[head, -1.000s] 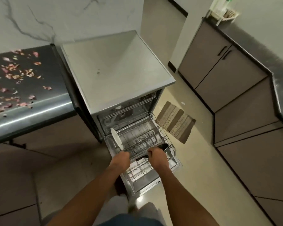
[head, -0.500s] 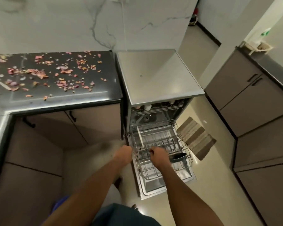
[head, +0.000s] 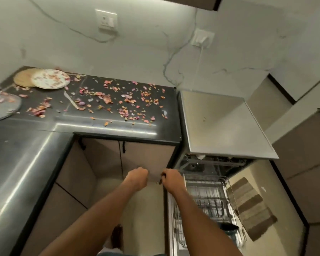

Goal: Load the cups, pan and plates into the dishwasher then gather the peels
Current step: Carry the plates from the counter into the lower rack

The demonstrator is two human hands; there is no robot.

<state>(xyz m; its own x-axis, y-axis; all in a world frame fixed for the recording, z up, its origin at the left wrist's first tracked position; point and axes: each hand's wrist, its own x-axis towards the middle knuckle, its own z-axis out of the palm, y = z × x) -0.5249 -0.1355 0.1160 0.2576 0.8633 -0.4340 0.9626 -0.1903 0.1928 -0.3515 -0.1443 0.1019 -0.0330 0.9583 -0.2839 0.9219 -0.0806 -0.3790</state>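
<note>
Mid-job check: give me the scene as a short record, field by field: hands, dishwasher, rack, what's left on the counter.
left hand: fingers curled, holds nothing visible, in front of the cabinet door
right hand: fingers curled, at the near left corner of the lower rack; grip unclear
dishwasher: door open
lower rack: pulled out, dark pan in it
counter: flowered plate at the back on a tan round mat, grey plate at the left edge
peels: scattered on the counter, not gathered
</note>
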